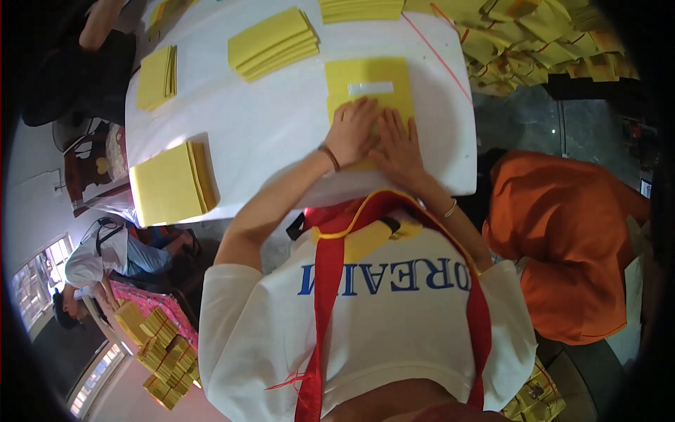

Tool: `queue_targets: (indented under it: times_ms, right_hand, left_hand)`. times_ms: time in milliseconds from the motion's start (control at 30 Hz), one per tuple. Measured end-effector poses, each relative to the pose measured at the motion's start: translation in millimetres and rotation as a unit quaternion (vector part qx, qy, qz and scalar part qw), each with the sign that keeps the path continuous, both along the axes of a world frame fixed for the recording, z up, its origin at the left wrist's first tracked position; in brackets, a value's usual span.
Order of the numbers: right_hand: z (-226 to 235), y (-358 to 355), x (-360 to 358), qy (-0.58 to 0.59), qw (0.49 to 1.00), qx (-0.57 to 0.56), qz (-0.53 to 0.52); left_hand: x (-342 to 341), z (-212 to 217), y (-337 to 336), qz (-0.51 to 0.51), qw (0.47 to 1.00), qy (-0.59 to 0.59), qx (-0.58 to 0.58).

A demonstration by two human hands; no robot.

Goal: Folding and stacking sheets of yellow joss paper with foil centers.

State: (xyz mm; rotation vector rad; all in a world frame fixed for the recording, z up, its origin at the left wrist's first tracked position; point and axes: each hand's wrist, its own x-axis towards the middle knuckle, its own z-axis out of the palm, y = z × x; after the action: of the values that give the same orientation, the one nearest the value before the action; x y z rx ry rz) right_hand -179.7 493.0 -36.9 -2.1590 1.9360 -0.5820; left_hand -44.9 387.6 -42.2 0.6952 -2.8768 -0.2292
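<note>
A flat yellow paper piece (367, 72), shaped like an envelope, lies on the white table right in front of me. A pale, shiny strip (370, 88) runs across its upper half. My left hand (353, 131) rests on the paper just below the strip, its fingers stretched forward and the palm down. Beside it, my right hand (399, 145) lies flat on the same paper with the fingers a little apart. The two hands meet near the thumbs, and they hide the paper's lower part. Neither hand grips anything.
On the white table (281, 126) stand several yellow paper stacks: a near-left stack (169, 184), a far-left stack (156, 77) and a fanned stack (273, 43). Tied yellow bundles (527, 35) heap at far right. Orange cloth (562, 239) sits at right. Other people are at left.
</note>
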Motion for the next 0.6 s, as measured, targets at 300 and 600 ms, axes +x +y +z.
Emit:
queue_targets:
  times_ms: [300,600]
  right_hand:
    - [5.8,-5.8,6.3,0.112,0.994,0.017,-0.001]
    - [7.2,-1.3,-28.0,-0.233,0.965,0.122,0.008]
  left_hand:
    - [41.5,36.7,7.1,-0.088,0.985,0.107,0.101]
    - [7.0,31.3,37.2,-0.054,0.983,-0.026,-0.175]
